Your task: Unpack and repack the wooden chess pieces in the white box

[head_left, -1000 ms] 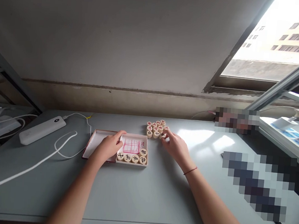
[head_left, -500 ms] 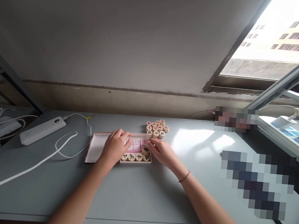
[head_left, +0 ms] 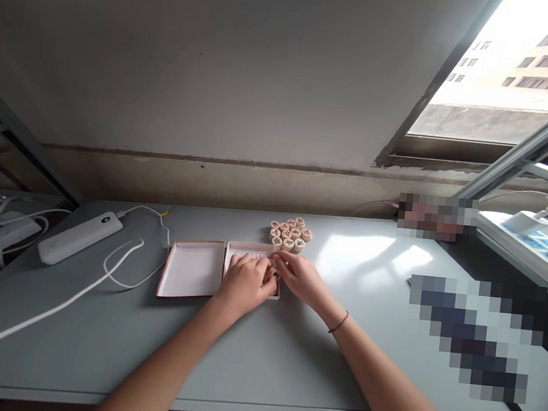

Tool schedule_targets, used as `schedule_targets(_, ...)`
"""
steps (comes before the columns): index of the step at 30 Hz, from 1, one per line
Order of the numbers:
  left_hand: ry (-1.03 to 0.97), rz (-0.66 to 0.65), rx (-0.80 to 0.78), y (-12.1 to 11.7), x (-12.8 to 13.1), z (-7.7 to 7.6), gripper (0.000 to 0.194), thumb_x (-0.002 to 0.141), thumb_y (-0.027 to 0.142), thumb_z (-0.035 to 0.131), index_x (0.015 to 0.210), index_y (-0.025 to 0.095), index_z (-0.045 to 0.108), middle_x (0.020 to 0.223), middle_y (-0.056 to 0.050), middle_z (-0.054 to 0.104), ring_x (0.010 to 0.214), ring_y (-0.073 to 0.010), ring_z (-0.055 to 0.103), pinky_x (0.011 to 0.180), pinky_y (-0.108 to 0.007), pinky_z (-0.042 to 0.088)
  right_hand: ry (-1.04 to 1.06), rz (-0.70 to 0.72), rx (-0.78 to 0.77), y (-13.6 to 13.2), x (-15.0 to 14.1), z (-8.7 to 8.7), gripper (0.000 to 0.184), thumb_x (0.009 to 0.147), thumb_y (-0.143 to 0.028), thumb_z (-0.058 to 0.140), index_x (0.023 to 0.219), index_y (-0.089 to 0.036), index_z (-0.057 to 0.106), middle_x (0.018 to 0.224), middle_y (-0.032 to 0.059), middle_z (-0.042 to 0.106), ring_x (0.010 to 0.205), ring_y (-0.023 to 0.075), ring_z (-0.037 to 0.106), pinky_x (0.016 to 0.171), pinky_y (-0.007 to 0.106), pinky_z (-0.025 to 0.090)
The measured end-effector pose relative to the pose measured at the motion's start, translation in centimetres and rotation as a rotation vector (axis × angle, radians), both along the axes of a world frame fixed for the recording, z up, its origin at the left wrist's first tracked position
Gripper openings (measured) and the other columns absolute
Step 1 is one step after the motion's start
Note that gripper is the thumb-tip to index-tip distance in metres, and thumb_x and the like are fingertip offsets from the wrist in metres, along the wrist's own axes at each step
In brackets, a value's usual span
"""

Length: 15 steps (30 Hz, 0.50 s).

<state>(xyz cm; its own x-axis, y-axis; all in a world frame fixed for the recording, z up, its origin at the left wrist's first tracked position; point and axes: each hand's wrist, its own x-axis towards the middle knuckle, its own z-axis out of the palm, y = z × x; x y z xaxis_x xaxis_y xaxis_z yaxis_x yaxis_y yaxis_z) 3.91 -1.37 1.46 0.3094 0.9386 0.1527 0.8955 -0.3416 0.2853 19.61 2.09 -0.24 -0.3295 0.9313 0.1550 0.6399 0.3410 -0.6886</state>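
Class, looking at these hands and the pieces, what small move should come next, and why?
Probably the right hand should pick one piece from the cluster of wooden xiangqi pieces, because they lie loose on the table just behind the white box base, close to that hand.

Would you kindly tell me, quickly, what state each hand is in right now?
Left hand: curled over the white box, holding unclear.
Right hand: pinched at the box's edge, holding unclear.

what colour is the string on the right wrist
The string is dark red, shown best in the head view.
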Motion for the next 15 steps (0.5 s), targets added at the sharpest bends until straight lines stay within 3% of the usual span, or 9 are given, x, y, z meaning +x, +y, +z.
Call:
schedule_targets(3,-0.133,0.067,0.092,0.2,-0.4,0.1,0.011,0.087,0.026,0.050,0.084,0.020,0.059,0.081,-0.003,0.069,0.084,-0.0223,0.062,0.079,-0.036,0.041,0.077,-0.032,0.105,0.0,0.2,0.0,0.030,0.088,-0.023,0.039,0.111,-0.020,0.058,0.084,0.0039,0.068,0.064,0.0152,0.058,0.062,0.026,0.045)
schedule_targets(5,-0.290,0.111,0.133,0.3,-0.9,0.4,0.010,0.087,0.027,0.050,0.089,0.021,0.058,0.084,-0.002,0.069,0.083,-0.0202,0.063,0.077,-0.033,0.044,0.103,0.030,0.220,-0.3,0.1,0.0,0.033,0.086,-0.021,0.045,0.118,-0.021,0.053,0.098,0.0062,0.067,0.075,0.0161,0.060,0.067,0.028,0.048)
schedule_targets(7,-0.455,0.108,0.113,0.3,-1.3,0.6,0.011,0.088,0.029,0.050,0.092,0.022,0.057,0.085,-0.001,0.069,0.080,-0.0172,0.064,0.073,-0.029,0.046,0.112,0.104,0.309,-0.7,-0.2,0.0,0.032,0.085,-0.022,0.052,0.117,-0.022,0.052,0.104,0.0072,0.065,0.085,0.0176,0.060,0.072,0.029,0.049)
schedule_targets(11,-0.630,0.099,0.012,0.1,-1.4,0.8,0.013,0.088,0.034,0.050,0.091,0.023,0.056,0.085,0.000,0.069,0.078,-0.0149,0.065,0.070,-0.026,0.050,0.131,0.104,0.387,-1.2,-0.8,0.2,0.023,0.087,-0.020,0.053,0.110,-0.023,0.056,0.093,0.0052,0.066,0.082,0.0169,0.061,0.071,0.029,0.051)
schedule_targets(15,-0.738,0.141,0.061,0.2,-1.4,0.4,0.015,0.086,0.035,0.054,0.090,0.021,0.056,0.097,-0.004,0.069,0.082,-0.0150,0.065,0.075,-0.028,0.052,0.145,-0.026,0.441,0.1,0.7,0.8,0.022,0.085,-0.024,0.054,0.106,-0.021,0.060,0.099,0.0072,0.065,0.077,0.0160,0.061,0.069,0.029,0.051)
